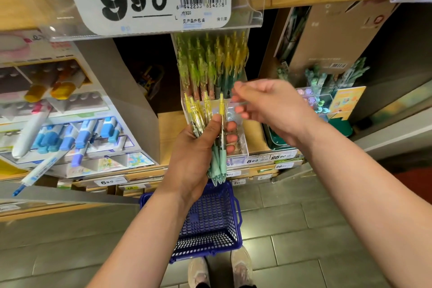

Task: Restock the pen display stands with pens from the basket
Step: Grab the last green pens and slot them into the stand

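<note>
Left hand (195, 149) tight around a bundle of yellow-capped pens (207, 110), right hand (273, 110) loose-fingered just beside, blue basket (210, 220) below.

Wooden shelf (167, 133): clear pen display stand (240, 147) at centre, racked with yellow-green pens (210, 65). A cardboard display (131, 91) of blue markers (81, 138) stands to its left and a green-pen display (327, 82) to its right (price tags (252, 160) line the near edge). Grey tiled floor (304, 229) below: a blue mesh basket (210, 224) stands on it, near the shelf base.
</note>
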